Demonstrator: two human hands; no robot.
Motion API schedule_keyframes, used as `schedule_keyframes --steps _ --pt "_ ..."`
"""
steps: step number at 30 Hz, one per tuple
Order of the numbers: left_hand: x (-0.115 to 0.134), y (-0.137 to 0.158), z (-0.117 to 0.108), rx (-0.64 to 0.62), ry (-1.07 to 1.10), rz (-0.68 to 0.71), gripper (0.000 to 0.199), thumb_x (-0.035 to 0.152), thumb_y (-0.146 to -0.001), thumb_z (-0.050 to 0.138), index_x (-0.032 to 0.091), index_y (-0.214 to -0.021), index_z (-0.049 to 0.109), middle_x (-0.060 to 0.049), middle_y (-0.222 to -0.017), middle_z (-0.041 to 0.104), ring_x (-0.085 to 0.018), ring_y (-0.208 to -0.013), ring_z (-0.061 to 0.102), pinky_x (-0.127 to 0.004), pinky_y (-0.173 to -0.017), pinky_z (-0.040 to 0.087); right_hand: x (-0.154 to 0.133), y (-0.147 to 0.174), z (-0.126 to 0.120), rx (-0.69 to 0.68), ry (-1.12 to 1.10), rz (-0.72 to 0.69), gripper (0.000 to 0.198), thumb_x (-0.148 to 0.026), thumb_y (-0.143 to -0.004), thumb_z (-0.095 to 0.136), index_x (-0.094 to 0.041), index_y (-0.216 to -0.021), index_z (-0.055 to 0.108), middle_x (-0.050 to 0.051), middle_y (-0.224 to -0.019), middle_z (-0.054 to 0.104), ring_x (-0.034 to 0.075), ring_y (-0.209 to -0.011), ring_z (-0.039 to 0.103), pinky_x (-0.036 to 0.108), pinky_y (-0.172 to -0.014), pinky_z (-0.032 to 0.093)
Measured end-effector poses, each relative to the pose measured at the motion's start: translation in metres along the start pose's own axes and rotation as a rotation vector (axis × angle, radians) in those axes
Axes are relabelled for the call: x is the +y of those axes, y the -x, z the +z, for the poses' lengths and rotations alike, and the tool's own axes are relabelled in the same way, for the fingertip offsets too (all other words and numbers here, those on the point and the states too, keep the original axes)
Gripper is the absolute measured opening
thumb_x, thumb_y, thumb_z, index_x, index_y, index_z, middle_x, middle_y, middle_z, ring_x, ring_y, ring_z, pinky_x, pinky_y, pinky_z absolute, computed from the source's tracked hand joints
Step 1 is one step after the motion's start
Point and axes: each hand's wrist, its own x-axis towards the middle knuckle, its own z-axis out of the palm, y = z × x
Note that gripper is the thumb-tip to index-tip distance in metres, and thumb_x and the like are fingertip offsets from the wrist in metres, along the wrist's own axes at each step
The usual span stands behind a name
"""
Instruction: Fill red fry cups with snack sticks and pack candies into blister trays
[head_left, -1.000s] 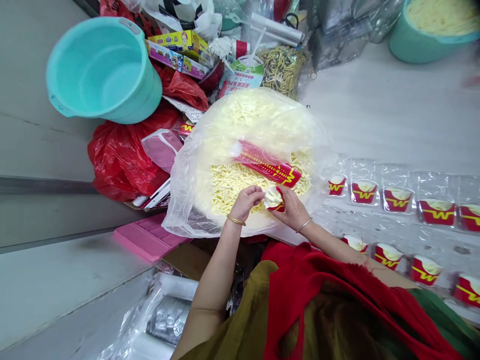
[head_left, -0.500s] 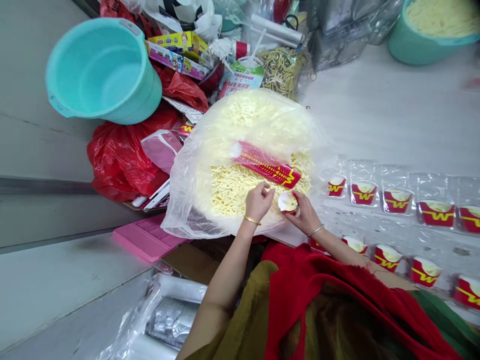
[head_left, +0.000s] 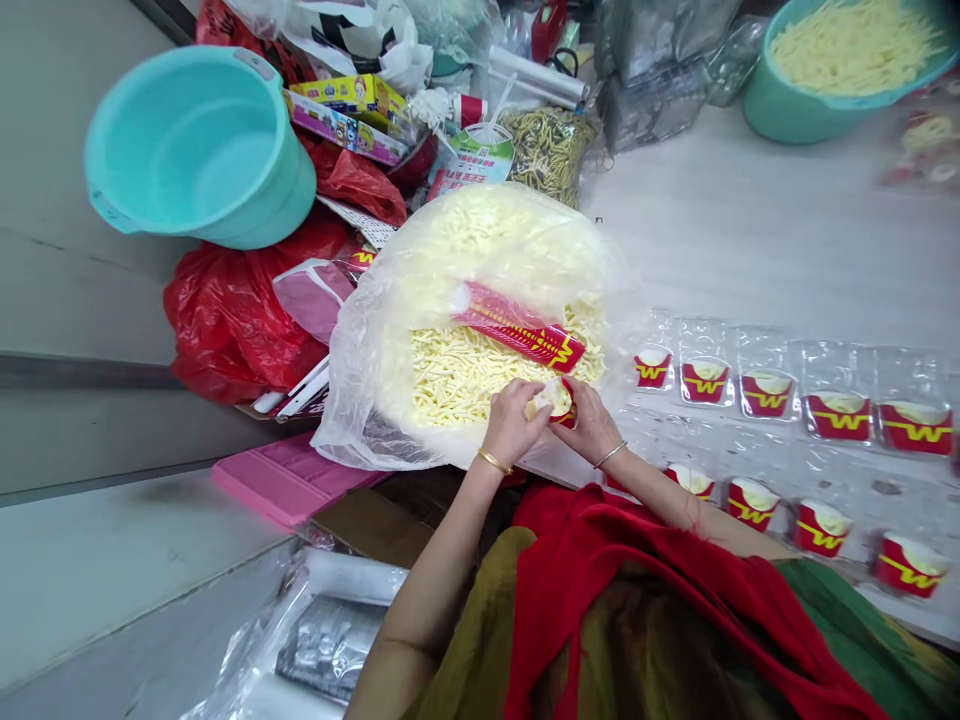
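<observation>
In my right hand is a small red fry box with a white inner back and pale sticks inside. My left hand is closed at the mouth of the box, its fingertips pinching pale sticks against it. Below both hands spreads a big clear plastic bag, opened out and full of pale yellow fry-shaped sticks. A nested stack of red fry boxes lies on the sticks, partly under the bag's film.
Rows of filled fry boxes in clear packs lie on the white table at right. A turquoise tub of sticks stands at the back right. An empty turquoise bucket rests on red bags at left.
My left hand has moved right, from over the loose sticks to the mouth of the fry box. The right hand still holds the box. The whole view has shifted slightly.
</observation>
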Motion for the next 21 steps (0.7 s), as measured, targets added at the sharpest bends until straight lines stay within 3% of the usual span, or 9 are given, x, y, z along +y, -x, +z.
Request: schedule_keyframes --steps 3,5,8,11,13,15,21 --pt "0.037 0.025 -0.002 -0.07 -0.313 0.066 0.032 0.029 -0.082 0.058 0.023 -0.113 0.057 -0.008 -0.116 0.057 -0.025 -0.111 0.049 -0.042 -0.093 0.037 -0.012 0.005 -0.002 -0.01 -0.038 -0.025 0.067 -0.024 -0.078 0.059 -0.017 -0.137 0.029 0.016 -0.124 0.049 0.031 -0.114 0.048 0.052 -0.096 0.044" --pt "0.054 0.034 0.006 -0.096 -0.426 0.076 0.028 0.025 -0.084 0.054 0.02 -0.112 0.057 -0.01 -0.119 0.056 -0.026 -0.112 0.046 -0.043 -0.093 0.035 -0.017 0.011 -0.007 -0.003 -0.075 -0.04 0.06 -0.016 -0.078 0.053 -0.017 -0.135 0.032 0.016 -0.123 0.05 0.029 -0.114 0.048 0.051 -0.096 0.044" --pt "0.071 0.039 0.028 -0.102 -0.421 0.124 0.018 0.021 -0.087 0.047 0.018 -0.097 0.061 -0.01 -0.112 0.06 -0.023 -0.104 0.051 -0.041 -0.092 0.036 -0.019 0.024 -0.023 0.048 -0.113 -0.027 0.051 -0.011 -0.081 0.047 -0.017 -0.131 0.037 0.015 -0.12 0.053 0.027 -0.112 0.05 0.048 -0.097 0.044" --pt "0.087 0.037 0.058 -0.025 -0.25 0.161 0.018 0.023 -0.09 0.044 0.019 -0.088 0.061 -0.006 -0.097 0.064 -0.019 -0.093 0.056 -0.039 -0.09 0.038 -0.011 0.043 -0.049 0.104 -0.099 0.034 0.051 -0.017 -0.082 0.051 -0.018 -0.131 0.038 0.015 -0.118 0.054 0.027 -0.11 0.051 0.048 -0.095 0.045" --pt "0.099 0.033 0.085 0.051 -0.13 0.172 0.016 0.024 -0.089 0.046 0.02 -0.094 0.06 -0.006 -0.096 0.064 -0.019 -0.092 0.058 -0.037 -0.089 0.041 0.003 0.058 -0.07 0.157 -0.075 0.089 0.054 -0.02 -0.081 0.056 -0.019 -0.132 0.037 0.014 -0.119 0.054 0.027 -0.11 0.05 0.047 -0.095 0.046" --pt "0.114 0.025 0.118 0.048 -0.077 0.243 0.016 0.023 -0.088 0.048 0.02 -0.099 0.06 -0.007 -0.101 0.064 -0.02 -0.097 0.058 -0.038 -0.088 0.042 0.026 0.077 -0.095 0.217 -0.042 0.149 0.057 -0.02 -0.079 0.057 -0.02 -0.132 0.036 0.013 -0.119 0.054 0.027 -0.11 0.05 0.047 -0.096 0.046" --pt "0.194 0.017 0.243 -0.32 -0.064 0.608 0.021 0.018 -0.087 0.048 0.024 -0.1 0.063 -0.007 -0.112 0.063 -0.021 -0.106 0.057 -0.042 -0.094 0.043 0.1 0.181 -0.184 0.42 0.098 0.43 0.055 -0.014 -0.079 0.051 -0.019 -0.132 0.038 0.013 -0.117 0.055 0.028 -0.107 0.052 0.05 -0.093 0.047"
